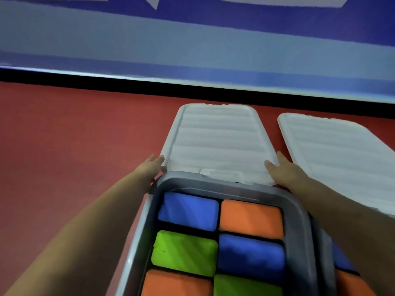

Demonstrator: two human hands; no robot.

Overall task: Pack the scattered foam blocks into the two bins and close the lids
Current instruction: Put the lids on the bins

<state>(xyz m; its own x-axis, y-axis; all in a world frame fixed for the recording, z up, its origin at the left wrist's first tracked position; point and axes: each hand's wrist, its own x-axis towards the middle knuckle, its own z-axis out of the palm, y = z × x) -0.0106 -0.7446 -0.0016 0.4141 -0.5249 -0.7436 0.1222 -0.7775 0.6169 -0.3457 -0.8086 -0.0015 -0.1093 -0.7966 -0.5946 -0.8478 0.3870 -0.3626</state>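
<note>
Nearby, second lid (339, 154) lies beside grasped lid (218, 144).

Both hands grasp a white lid (218, 142) by its near corners, the left hand (151, 167) at one, the right hand (286, 169) at the other. Just below the grip, a grey bin (299, 210) holds blue, orange and green foam blocks (188, 210). Right of the grip lies a second lid (342, 150).

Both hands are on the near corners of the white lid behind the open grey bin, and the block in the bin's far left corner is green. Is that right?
Not quite. In the head view, the far left block is blue; the green block sits just nearer. The rest holds: the left hand and right hand are on the near corners of the white lid behind the open grey bin.
</note>
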